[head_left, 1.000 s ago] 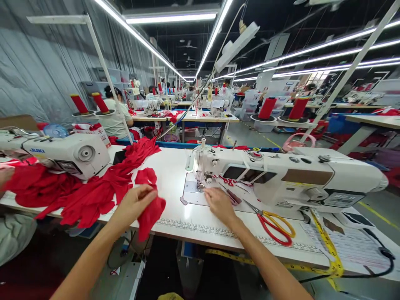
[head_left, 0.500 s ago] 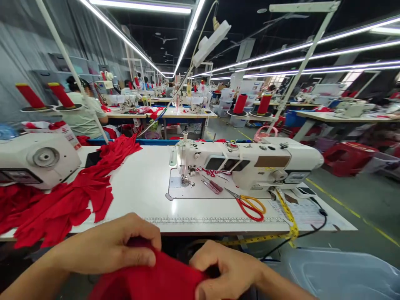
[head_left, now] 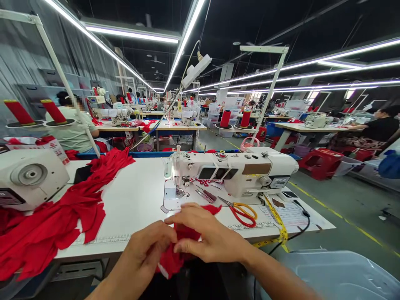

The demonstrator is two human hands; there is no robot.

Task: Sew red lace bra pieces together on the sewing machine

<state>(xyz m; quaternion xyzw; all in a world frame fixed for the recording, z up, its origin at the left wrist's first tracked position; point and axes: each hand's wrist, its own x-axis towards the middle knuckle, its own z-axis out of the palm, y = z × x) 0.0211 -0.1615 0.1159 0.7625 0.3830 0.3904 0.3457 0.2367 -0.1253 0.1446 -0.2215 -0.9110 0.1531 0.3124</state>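
Note:
Both hands hold a piece of red fabric (head_left: 171, 259) at the front edge of the white sewing table (head_left: 125, 200). My left hand (head_left: 145, 250) pinches it from the left. My right hand (head_left: 208, 233) is closed on it from the right, with thumb and fingers close to the left fingertips. Part of the fabric sticks out beyond my right hand onto the table, and a pale bit shows at its lower end. Just behind stands a white sewing machine (head_left: 234, 168), its needle area beyond my hands. Red-and-yellow scissors (head_left: 242, 211) and thread snips (head_left: 206, 195) lie to the right.
A heap of red fabric pieces (head_left: 71, 204) covers the table's left side, beside another machine (head_left: 31, 177). A yellow tape measure (head_left: 276, 218) hangs over the front edge at right. Below is a translucent plastic bin (head_left: 334, 271). A seated person (head_left: 70, 125) works at back left.
My hands have risen with the red fabric from below the table edge to in front of the machine, and have come close together. The view has shifted to the right.

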